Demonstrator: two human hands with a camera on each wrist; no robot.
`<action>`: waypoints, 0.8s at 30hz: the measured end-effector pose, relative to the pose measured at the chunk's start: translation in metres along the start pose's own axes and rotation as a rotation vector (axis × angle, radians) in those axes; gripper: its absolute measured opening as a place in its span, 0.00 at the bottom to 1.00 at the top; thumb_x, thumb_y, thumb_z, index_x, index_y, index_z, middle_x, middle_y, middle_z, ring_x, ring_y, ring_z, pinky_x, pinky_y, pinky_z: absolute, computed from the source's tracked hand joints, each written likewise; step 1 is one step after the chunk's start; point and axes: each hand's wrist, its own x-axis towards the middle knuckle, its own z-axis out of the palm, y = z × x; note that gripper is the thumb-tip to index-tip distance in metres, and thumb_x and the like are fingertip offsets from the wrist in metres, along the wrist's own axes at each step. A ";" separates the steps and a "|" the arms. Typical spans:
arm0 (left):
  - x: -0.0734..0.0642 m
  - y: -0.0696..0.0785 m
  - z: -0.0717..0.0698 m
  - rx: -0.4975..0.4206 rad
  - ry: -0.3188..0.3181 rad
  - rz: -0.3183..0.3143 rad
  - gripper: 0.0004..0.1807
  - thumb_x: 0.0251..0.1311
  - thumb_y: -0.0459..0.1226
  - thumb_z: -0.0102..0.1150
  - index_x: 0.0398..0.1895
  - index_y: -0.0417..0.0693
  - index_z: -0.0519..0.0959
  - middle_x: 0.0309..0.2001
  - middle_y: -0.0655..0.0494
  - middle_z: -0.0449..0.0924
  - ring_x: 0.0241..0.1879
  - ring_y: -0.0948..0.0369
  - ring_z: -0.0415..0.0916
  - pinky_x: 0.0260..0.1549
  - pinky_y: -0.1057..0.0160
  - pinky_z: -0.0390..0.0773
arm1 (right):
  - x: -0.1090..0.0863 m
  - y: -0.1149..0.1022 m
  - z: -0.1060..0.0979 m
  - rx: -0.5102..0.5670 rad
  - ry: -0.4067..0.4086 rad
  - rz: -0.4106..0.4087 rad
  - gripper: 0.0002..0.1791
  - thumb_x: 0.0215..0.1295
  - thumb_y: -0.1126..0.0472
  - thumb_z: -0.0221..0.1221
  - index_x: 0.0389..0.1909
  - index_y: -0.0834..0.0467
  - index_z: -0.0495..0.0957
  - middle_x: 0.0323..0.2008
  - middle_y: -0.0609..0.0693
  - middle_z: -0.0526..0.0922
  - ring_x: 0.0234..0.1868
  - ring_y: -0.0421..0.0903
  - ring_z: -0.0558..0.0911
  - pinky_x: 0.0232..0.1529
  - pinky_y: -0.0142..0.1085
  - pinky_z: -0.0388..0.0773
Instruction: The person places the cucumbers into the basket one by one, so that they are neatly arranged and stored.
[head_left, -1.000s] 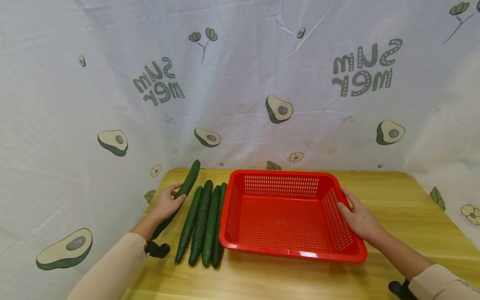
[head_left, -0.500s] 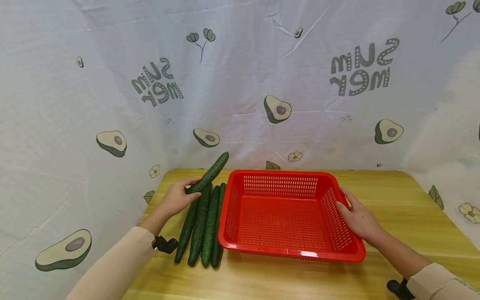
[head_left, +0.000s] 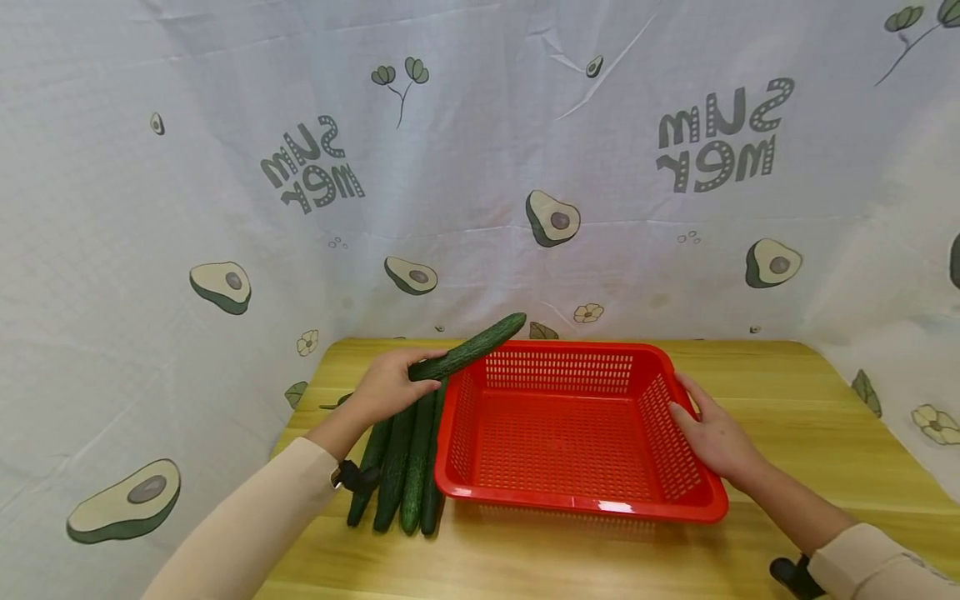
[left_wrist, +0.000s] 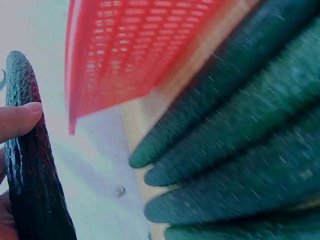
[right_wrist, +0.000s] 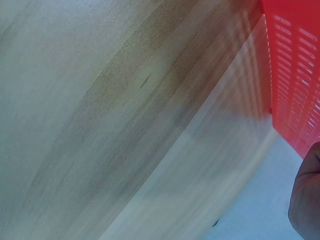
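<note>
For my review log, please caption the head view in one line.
The left hand holds up a cucumber; the right hand grips a red basket; four more cucumbers lie beside it.

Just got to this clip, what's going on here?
A person's left hand grips a cucumber, held in the air at a slant near the left side of a red basket. The right hand holds the basket's right side. Four other cucumbers lie side by side on the wooden table, left of the basket.
</note>
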 end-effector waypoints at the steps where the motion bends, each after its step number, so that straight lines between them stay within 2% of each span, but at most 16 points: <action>1: 0.002 0.003 0.001 0.009 -0.006 0.002 0.28 0.65 0.40 0.72 0.69 0.58 0.80 0.67 0.50 0.81 0.67 0.47 0.78 0.64 0.42 0.77 | 0.000 0.000 0.000 0.001 -0.001 -0.001 0.40 0.86 0.48 0.41 0.85 0.59 0.34 0.45 0.67 0.81 0.29 0.47 0.86 0.28 0.41 0.87; 5: 0.013 0.014 0.006 0.038 -0.026 0.042 0.28 0.64 0.41 0.73 0.68 0.60 0.81 0.64 0.52 0.83 0.61 0.50 0.82 0.60 0.46 0.81 | 0.001 0.001 0.001 0.015 -0.006 0.001 0.40 0.87 0.48 0.41 0.85 0.58 0.33 0.45 0.67 0.81 0.29 0.47 0.86 0.29 0.41 0.87; 9: 0.023 0.024 0.011 0.078 -0.050 0.094 0.27 0.63 0.40 0.74 0.66 0.60 0.83 0.62 0.52 0.85 0.60 0.52 0.83 0.59 0.48 0.81 | 0.000 0.002 0.001 0.033 -0.010 -0.005 0.40 0.87 0.48 0.40 0.85 0.58 0.32 0.46 0.68 0.81 0.30 0.47 0.87 0.29 0.41 0.87; 13: 0.034 0.036 0.017 0.119 -0.094 0.117 0.26 0.64 0.40 0.73 0.66 0.62 0.83 0.63 0.54 0.85 0.60 0.53 0.82 0.57 0.51 0.82 | 0.000 0.002 0.001 0.031 -0.003 -0.012 0.40 0.87 0.48 0.40 0.85 0.59 0.33 0.45 0.67 0.81 0.30 0.47 0.87 0.29 0.41 0.87; 15: 0.039 0.042 0.020 0.119 -0.123 0.120 0.27 0.64 0.39 0.73 0.66 0.63 0.83 0.63 0.55 0.84 0.54 0.52 0.84 0.50 0.53 0.83 | -0.001 0.002 0.001 0.024 0.001 -0.013 0.40 0.87 0.48 0.41 0.85 0.59 0.33 0.45 0.67 0.81 0.30 0.47 0.86 0.29 0.41 0.87; 18: 0.046 0.052 0.025 0.125 -0.162 0.128 0.27 0.64 0.38 0.73 0.66 0.63 0.83 0.63 0.55 0.85 0.53 0.53 0.83 0.48 0.54 0.83 | -0.001 0.001 0.001 0.022 0.002 -0.012 0.40 0.87 0.48 0.40 0.85 0.59 0.34 0.47 0.69 0.81 0.30 0.47 0.86 0.29 0.41 0.87; 24: 0.059 0.073 0.036 0.163 -0.247 0.145 0.27 0.61 0.41 0.75 0.66 0.62 0.83 0.66 0.58 0.83 0.65 0.53 0.79 0.64 0.51 0.79 | -0.001 0.003 0.001 0.045 0.000 -0.006 0.40 0.87 0.47 0.40 0.85 0.59 0.33 0.49 0.70 0.80 0.31 0.47 0.86 0.29 0.42 0.87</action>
